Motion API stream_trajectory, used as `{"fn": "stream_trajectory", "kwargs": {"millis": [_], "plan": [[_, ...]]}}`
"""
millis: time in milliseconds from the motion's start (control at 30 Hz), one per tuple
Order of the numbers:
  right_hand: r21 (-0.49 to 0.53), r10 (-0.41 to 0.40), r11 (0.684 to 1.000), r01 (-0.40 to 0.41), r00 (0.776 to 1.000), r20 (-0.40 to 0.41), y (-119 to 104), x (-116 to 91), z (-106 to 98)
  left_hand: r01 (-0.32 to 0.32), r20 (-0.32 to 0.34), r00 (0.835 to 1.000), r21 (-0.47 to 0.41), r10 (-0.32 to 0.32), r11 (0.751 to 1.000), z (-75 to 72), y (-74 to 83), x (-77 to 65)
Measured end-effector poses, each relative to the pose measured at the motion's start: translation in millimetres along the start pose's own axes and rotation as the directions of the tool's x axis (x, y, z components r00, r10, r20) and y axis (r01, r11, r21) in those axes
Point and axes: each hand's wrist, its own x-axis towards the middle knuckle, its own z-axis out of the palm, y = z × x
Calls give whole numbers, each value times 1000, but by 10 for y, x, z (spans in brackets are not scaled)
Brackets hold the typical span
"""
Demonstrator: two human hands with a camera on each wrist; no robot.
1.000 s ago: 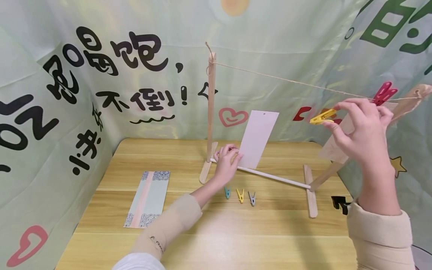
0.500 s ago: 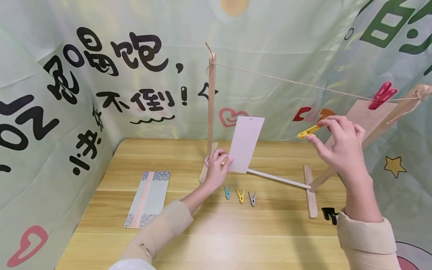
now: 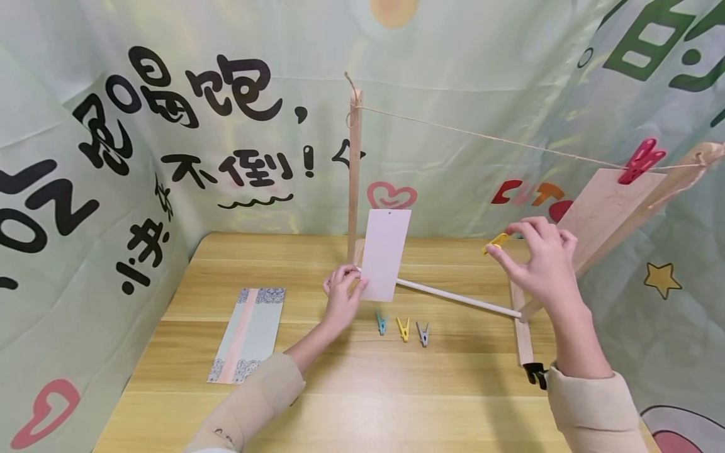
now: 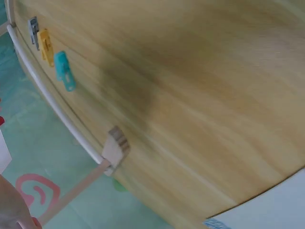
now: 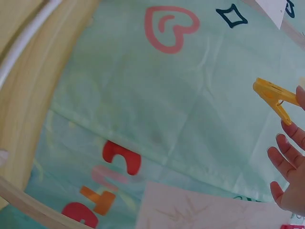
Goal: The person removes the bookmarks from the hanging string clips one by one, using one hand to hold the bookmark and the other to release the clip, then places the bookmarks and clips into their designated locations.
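Note:
My left hand (image 3: pixel 342 296) pinches the lower left edge of a pale bookmark-like card (image 3: pixel 386 255) with a small hole at its top. The card stands upright in the air in front of the wooden rack's left post (image 3: pixel 355 176). On the right, my right hand (image 3: pixel 544 264) pinches a yellow clothespin (image 5: pixel 274 98) between thumb and index finger, its other fingers spread. A second card (image 3: pixel 608 207) hangs from the rack's string (image 3: pixel 481 134) under a red clothespin (image 3: pixel 642 162), behind and above my right hand.
Teal (image 3: pixel 382 323), yellow (image 3: pixel 403 329) and grey (image 3: pixel 423 334) clothespins lie in a row on the table (image 3: pixel 362 402). A patterned card (image 3: pixel 249 333) lies at the left. The rack's white crossbar (image 3: pixel 459 297) runs low between its feet. A printed cloth (image 3: pixel 272 38) surrounds the table.
My left hand has brought the pale card left and slightly down, toward the left post. My right hand, still pinching the yellow clothespin, has moved left and down, away from the hanging card.

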Motion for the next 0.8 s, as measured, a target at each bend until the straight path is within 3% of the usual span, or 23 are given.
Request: {"fn": "stream_trajectory", "kwargs": {"millis": [333, 800], "plan": [[16, 52, 998, -53, 996, 80, 37, -155, 234, 14, -35, 999, 34, -12, 999, -178, -200, -155], [21, 79, 996, -82, 990, 113, 116, -357, 557, 59, -82, 995, 76, -53, 995, -437, -443, -420]]}}
